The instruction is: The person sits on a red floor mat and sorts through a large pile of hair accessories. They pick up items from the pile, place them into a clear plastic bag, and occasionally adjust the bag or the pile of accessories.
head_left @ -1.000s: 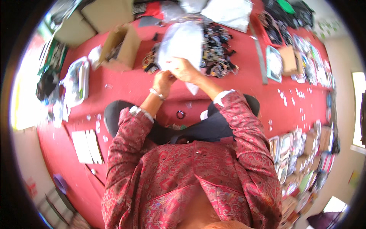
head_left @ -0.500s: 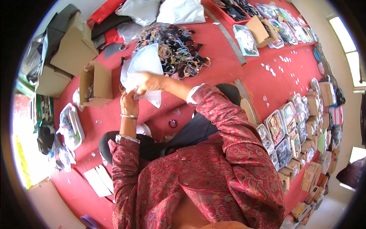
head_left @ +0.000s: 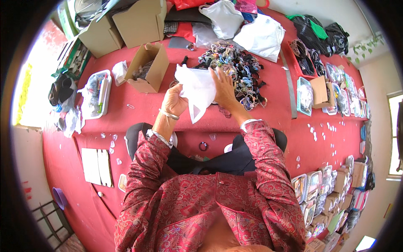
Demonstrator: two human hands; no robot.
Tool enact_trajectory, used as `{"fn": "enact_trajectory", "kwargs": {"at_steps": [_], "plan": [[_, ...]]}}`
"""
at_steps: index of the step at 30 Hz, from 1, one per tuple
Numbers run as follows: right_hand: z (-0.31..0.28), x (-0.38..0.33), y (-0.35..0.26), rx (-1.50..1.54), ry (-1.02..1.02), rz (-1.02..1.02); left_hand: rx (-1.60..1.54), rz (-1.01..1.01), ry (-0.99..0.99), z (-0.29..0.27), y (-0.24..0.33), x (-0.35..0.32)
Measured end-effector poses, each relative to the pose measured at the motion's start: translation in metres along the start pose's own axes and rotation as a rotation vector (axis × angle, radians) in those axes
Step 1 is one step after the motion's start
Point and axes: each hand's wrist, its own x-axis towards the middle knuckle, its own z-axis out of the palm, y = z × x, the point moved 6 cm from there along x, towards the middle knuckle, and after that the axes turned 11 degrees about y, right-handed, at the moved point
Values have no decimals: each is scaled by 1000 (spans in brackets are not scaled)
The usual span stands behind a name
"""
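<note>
A white, thin plastic bag (head_left: 196, 90) is spread between my two hands, above the red-covered ledge. My left hand (head_left: 174, 102), with a bangle at the wrist, is closed on the bag's left side. At the bag's right edge, my right hand (head_left: 225, 89) pinches it near the top, fingers pointing away from me. Whether anything is inside the bag cannot be seen. Just beyond my hands lies a tangled heap of hair ties and bands (head_left: 243, 69), many black, others coloured. A dark beaded bracelet (head_left: 203, 146) lies between my legs.
An open cardboard box (head_left: 157, 69) and a clear tub (head_left: 105, 94) stand to the left. White sacks (head_left: 262, 38) lie behind the heap. A red crate (head_left: 303, 59) and a teal basket (head_left: 304, 96) are at the right. Packed trays (head_left: 312, 185) line the lower right.
My view has swung left, so the scene sits further right. My hands have moved apart; the bag, bunched between them before, is now spread out.
</note>
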Motion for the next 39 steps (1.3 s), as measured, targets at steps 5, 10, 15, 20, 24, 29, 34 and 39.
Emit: {"fn": "enact_trajectory", "kwargs": {"at_steps": [5,10,15,20,24,29,34,39], "plan": [[-11,25,17,426,192,66,67,61,-33,-6,18,-4],[-24,32,45,529,21,307,299,321,205,-26,26,-3],[-19,27,53,823,59,638,518,378,292,-38,14,3],[-16,25,29,1427,40,1078,719,362,392,-57,-6,17],[-18,27,25,1559,-32,1066,791,442,385,-39,-4,6],[-17,30,24,1568,-50,998,825,433,514,-45,15,7],[-42,30,52,1178,98,881,682,789,594,-46,48,7],[-47,39,35,1198,80,811,917,924,581,-27,46,-18]]}}
